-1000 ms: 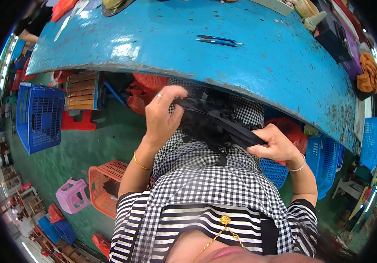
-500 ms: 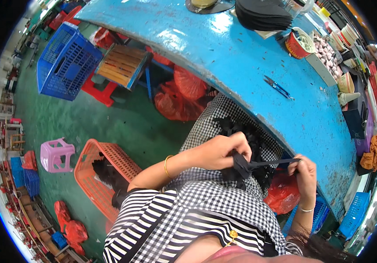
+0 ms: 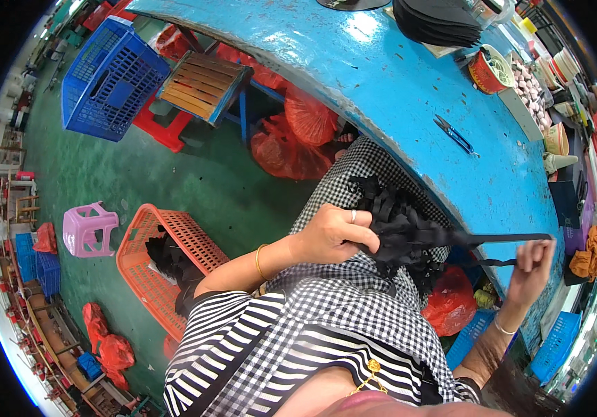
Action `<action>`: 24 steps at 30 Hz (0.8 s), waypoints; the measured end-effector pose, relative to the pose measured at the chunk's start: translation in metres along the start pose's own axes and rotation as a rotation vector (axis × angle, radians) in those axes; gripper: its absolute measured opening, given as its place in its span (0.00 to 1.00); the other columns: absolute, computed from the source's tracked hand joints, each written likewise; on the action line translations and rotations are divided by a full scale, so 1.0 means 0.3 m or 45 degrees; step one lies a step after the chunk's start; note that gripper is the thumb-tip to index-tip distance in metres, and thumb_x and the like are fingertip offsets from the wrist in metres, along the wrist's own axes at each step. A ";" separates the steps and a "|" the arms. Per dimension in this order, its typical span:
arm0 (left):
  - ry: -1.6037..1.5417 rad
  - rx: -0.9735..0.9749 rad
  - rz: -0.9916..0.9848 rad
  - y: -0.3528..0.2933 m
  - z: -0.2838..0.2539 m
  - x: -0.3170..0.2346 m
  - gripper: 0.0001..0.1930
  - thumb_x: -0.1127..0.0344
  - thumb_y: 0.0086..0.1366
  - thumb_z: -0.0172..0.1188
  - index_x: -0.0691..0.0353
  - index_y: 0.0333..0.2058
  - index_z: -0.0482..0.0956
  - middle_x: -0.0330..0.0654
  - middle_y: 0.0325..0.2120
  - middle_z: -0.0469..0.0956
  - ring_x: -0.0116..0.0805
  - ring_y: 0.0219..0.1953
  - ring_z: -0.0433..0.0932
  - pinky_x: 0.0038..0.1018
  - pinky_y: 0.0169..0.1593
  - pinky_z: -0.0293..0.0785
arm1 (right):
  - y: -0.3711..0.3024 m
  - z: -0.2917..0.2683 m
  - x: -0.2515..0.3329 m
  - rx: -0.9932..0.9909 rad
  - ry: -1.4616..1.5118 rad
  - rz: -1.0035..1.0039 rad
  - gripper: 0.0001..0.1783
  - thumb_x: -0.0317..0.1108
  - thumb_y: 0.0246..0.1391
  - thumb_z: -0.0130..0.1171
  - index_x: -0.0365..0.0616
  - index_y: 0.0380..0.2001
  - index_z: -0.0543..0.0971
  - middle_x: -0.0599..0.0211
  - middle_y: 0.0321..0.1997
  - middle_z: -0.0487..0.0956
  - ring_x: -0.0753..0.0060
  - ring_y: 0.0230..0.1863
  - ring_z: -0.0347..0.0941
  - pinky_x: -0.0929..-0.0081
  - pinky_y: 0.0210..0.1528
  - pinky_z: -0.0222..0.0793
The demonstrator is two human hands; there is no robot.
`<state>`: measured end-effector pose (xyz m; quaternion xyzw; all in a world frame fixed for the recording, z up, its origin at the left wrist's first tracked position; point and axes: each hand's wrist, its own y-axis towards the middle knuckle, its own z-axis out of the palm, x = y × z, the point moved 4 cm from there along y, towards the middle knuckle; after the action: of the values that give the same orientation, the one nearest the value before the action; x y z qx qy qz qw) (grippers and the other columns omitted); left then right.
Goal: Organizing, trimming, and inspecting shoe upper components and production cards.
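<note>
A tangled bunch of black fabric strips (image 3: 406,226) lies over the checked cloth on my lap. At its left edge is my left hand (image 3: 344,234), its fingers curled closed on the strips, though the grip itself is partly hidden. My right hand (image 3: 533,271) is off to the right by the table's edge, its fingers pinching a long black strip (image 3: 510,238) that stretches back toward the bunch. A second stretch of black strip hangs a little below it, ending near the same fingers.
On the blue table (image 3: 410,111) lie thread snips (image 3: 457,135), a stack of black pieces (image 3: 434,24) and a red tub (image 3: 491,69). An orange basket (image 3: 166,278) with black material stands at left on the floor, near a pink stool (image 3: 90,229). Red bags (image 3: 291,149) sit under the table.
My right hand has moved farther right, drawing the black strip out. My left hand has shifted a little left, and the bunch of strips looks more spread out.
</note>
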<state>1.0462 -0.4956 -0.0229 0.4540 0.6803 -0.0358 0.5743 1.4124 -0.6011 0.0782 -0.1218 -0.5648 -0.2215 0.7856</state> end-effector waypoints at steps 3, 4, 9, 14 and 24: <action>0.211 0.169 0.018 -0.007 0.017 0.048 0.09 0.76 0.44 0.57 0.52 0.24 0.78 0.34 0.16 0.66 0.35 0.18 0.71 0.31 0.20 0.64 | 0.073 -0.143 0.169 -0.022 0.113 -0.196 0.15 0.41 0.69 0.41 0.44 0.36 0.74 0.77 0.23 0.63 0.84 0.19 0.52 0.81 0.24 0.50; 0.249 0.269 -0.025 -0.028 0.023 0.065 0.07 0.73 0.46 0.56 0.52 0.24 0.77 0.34 0.19 0.68 0.36 0.21 0.72 0.32 0.22 0.67 | 0.083 -0.144 0.191 -0.010 0.121 -0.190 0.15 0.41 0.69 0.41 0.44 0.36 0.74 0.77 0.23 0.63 0.84 0.19 0.52 0.81 0.24 0.50; -0.199 0.452 0.028 0.021 0.075 0.026 0.20 0.69 0.48 0.65 0.54 0.43 0.77 0.48 0.50 0.69 0.47 0.54 0.68 0.37 0.55 0.66 | 0.038 -0.045 0.186 -0.169 -0.506 -0.137 0.14 0.41 0.68 0.43 0.44 0.36 0.73 0.67 0.38 0.76 0.86 0.16 0.54 0.87 0.16 0.50; -0.170 0.244 0.247 0.226 0.093 -0.129 0.37 0.61 0.51 0.67 0.61 0.59 0.64 0.49 0.63 0.60 0.48 0.64 0.58 0.43 0.65 0.53 | -0.122 0.374 -0.003 0.823 -1.099 0.466 0.10 0.28 0.54 0.52 0.34 0.22 0.76 0.60 0.23 0.81 0.79 0.14 0.69 0.80 0.16 0.62; -0.587 0.743 -0.316 0.159 0.253 -0.023 0.10 0.68 0.70 0.47 0.63 0.43 0.76 0.38 0.17 0.71 0.31 0.21 0.73 0.28 0.28 0.69 | -0.042 0.026 0.285 0.279 -0.228 -0.154 0.14 0.38 0.70 0.39 0.42 0.34 0.68 0.80 0.17 0.57 0.90 0.14 0.44 0.87 0.15 0.43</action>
<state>1.1338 -0.5150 -0.0204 0.4926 0.5444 -0.3978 0.5502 1.4223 -0.6266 0.1605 -0.0202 -0.6596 -0.1937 0.7260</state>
